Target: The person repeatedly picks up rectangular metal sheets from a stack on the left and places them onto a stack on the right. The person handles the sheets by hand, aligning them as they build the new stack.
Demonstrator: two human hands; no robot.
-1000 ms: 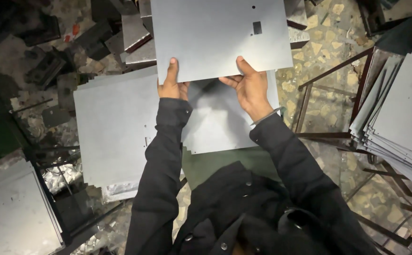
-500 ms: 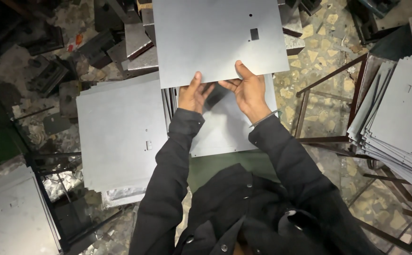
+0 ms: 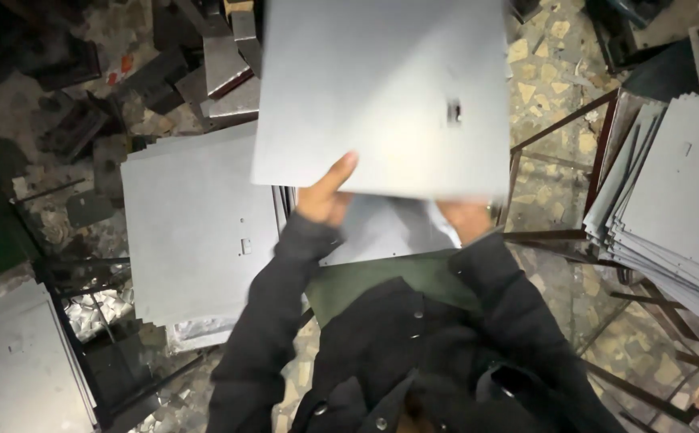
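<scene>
I hold a flat grey metal sheet with a small rectangular cut-out up in front of me. My left hand grips its near edge at the lower left, thumb lying on top. At the lower right, my right hand is under the sheet's near edge, mostly hidden by it. The sheet is blurred. Below my hands lies another grey sheet on a green surface.
A stack of grey sheets lies to the left. More sheets lean in a metal rack on the right. Dark metal scrap litters the floor at the upper left. A stone-chip floor shows at the upper right.
The sheet has come up closer to the camera and now covers most of my right hand. Both hands shifted slightly along its near edge.
</scene>
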